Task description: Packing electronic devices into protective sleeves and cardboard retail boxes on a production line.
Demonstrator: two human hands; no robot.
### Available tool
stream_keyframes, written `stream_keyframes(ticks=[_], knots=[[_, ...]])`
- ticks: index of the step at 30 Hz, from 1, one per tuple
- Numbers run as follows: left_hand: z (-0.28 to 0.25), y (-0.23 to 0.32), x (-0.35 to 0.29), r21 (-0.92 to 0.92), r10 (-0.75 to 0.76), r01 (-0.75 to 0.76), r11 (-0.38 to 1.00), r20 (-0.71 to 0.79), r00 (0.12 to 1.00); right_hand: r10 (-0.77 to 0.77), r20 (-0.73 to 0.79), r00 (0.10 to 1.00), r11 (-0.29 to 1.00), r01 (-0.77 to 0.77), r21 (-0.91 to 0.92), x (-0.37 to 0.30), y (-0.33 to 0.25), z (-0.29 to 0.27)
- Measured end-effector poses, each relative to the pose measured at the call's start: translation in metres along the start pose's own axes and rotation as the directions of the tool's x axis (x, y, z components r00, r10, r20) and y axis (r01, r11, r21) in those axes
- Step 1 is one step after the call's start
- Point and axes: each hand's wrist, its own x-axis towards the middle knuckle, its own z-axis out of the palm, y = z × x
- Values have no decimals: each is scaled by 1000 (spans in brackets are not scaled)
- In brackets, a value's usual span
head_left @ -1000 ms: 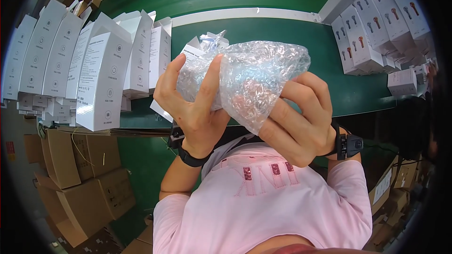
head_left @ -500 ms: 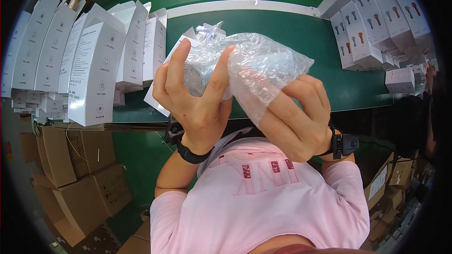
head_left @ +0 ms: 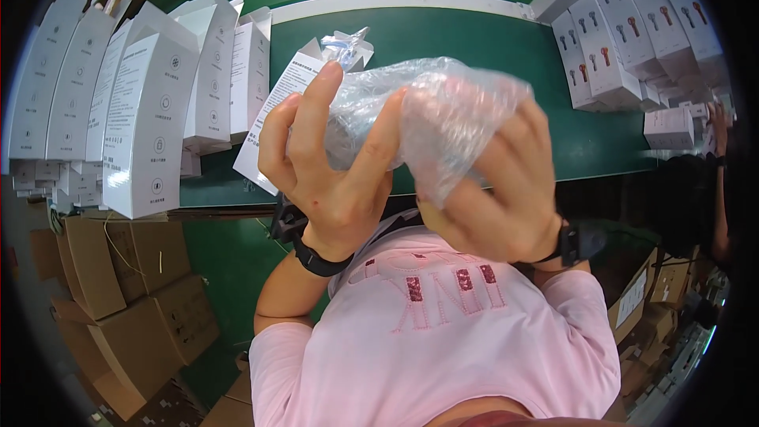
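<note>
A clear bubble-wrap bag [head_left: 431, 107] is held up between my two hands above the green table. Something is inside its left part, but the crinkled plastic blurs it. My left hand [head_left: 336, 170] grips the left end, thumb and index finger raised along the near side. My right hand [head_left: 506, 198] holds the loose right end, its fingers partly behind the plastic and smeared by motion. Behind my left hand, a white printed carton [head_left: 273, 111] lies tilted on the table. Just beyond it is a small clear plastic packet [head_left: 345, 47] with blue showing in it.
Several tall white cartons [head_left: 146, 126] stand in a row at the left, flaps up. At the right are stacked white cartons [head_left: 613, 47] with pictures of handheld devices. Brown cardboard boxes [head_left: 158, 308] sit below the green table [head_left: 522, 47]. Another person's arm [head_left: 720, 190] shows at the far right.
My right hand has moved slightly up and turned, lifting the bag's right end with it. My left hand keeps its grip, shifted a little. The other person's arm has come into view.
</note>
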Motion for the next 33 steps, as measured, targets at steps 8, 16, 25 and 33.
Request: stream_keyframes(ticks=[8, 16, 25, 33], knots=[[-11, 7, -3, -74, 53, -43, 996, 139, 989, 58, 303, 951, 783, -231, 577, 8, 55, -24], [-9, 7, -14, -148, 82, -60, 987, 151, 985, 181, 316, 931, 679, -351, 645, -4, 52, -15], [-14, 13, -17, -185, -41, 84, 979, 222, 974, 172, 164, 971, 783, -235, 575, -7, 38, -7], [-22, 17, -8, -137, -51, 95, 986, 291, 955, 152, 54, 987, 914, -161, 374, -15, 34, -2]])
